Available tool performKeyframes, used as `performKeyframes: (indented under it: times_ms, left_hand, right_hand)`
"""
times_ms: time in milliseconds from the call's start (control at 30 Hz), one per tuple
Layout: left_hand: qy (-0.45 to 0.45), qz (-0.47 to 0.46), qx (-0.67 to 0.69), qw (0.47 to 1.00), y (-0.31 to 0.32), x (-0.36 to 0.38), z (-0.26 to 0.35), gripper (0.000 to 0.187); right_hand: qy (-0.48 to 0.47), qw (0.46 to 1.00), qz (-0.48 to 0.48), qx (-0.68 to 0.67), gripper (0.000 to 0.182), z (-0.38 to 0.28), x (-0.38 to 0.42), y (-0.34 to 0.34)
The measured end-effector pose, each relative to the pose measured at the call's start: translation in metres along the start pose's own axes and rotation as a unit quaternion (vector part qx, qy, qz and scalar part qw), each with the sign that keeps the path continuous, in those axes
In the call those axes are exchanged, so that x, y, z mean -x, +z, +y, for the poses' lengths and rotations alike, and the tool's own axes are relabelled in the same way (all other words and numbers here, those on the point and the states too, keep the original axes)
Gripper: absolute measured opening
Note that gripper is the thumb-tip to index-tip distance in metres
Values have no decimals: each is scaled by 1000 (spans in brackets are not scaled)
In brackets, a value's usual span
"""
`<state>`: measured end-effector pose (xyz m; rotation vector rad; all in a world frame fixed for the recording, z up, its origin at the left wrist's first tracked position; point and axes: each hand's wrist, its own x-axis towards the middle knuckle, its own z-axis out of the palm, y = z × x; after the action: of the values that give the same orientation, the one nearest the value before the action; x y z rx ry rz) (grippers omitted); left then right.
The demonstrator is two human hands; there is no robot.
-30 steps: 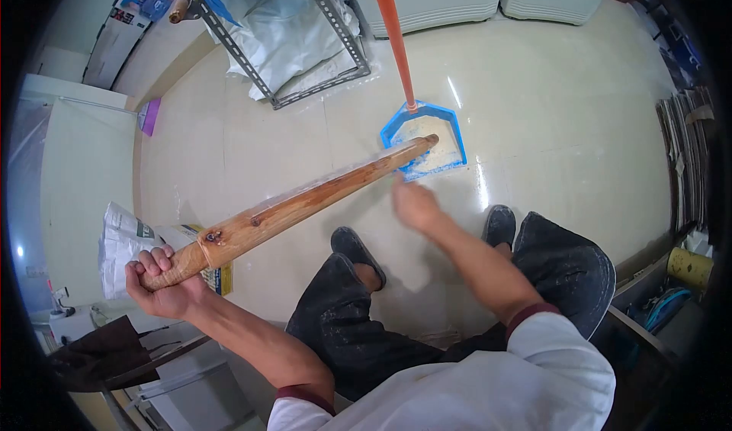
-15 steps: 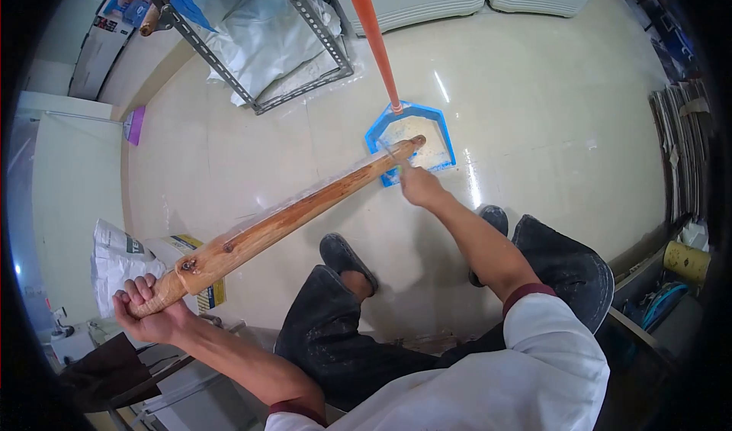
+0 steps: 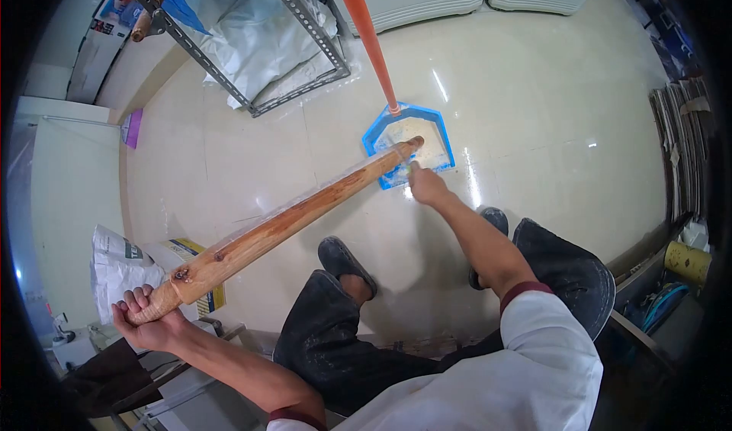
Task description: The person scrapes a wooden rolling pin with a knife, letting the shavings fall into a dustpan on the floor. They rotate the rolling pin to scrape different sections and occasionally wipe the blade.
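Observation:
A long, thick wooden pestle-like pole (image 3: 282, 219) slants across the view, its narrower end at lower left. My left hand (image 3: 152, 323) is closed around that narrow end. Near the pole's far tip, my right hand (image 3: 428, 187) is closed on a thin blade-like tool (image 3: 406, 159), blurred and largely hidden by the fingers, which overlaps the pole's side. Beneath the tip lies a blue dustpan (image 3: 447, 143) with an orange handle (image 3: 367, 38), holding pale crumbs or shavings.
A perforated metal rack (image 3: 200, 56) with white sheeting (image 3: 263, 46) stands at upper left. A white sack (image 3: 118, 267) and a yellow-marked box (image 3: 213, 300) are near my left hand. Stacked cardboard (image 3: 679, 152) lines the right side. My feet rest on the glossy tiled floor (image 3: 534, 118).
My right hand has shifted slightly right along the pole's far end, and the tool's angle has changed. My left hand keeps its grip, and the pole has barely moved.

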<state>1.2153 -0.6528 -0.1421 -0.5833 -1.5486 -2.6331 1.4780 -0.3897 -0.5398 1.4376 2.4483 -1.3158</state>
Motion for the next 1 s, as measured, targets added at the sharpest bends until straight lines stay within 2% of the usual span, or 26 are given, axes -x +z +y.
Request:
performKeyframes:
  times_ms: [67,200,267,333,433,533,600,733,867,1000]
  left_hand:
    - [4,-8,9,1000,-2,-1,-2,22]
    - [0,3,10,1000,4,1,1,22]
    - [12,25,8,1000,13,5,0,21]
    - [21,70,5,997,21,8,-4,20]
    - [4,133,-15,991,51,17,-11,21]
    - [-20,65,52,996,37,14,-13,23]
    - [-1,21,52,998,43,21,-8,23]
    - [7,-9,53,999,55,30,-4,25]
    - [-5,-26,51,998,48,30,-6,26]
    - [-7,-5,19,1000,32,22,-10,26]
  right_hand:
    - [-12,1000,-5,9,27,-37,23,-8]
    - [-23,1000,6,-20,33,-68,41,-7]
    - [-132,991,-13,11,27,-107,70,3]
    - [-185,983,-15,-15,23,-182,126,-35]
    - [-252,965,-34,-59,22,-248,163,-66]
    - [-324,941,-78,-50,23,-294,196,-96]
    - [-342,933,-89,-66,23,-312,208,-101]
    - [-334,936,-100,-49,24,-311,208,-108]
    - [-225,973,-55,15,29,-255,165,-88]
    - [-108,991,-33,68,38,-171,102,-51]
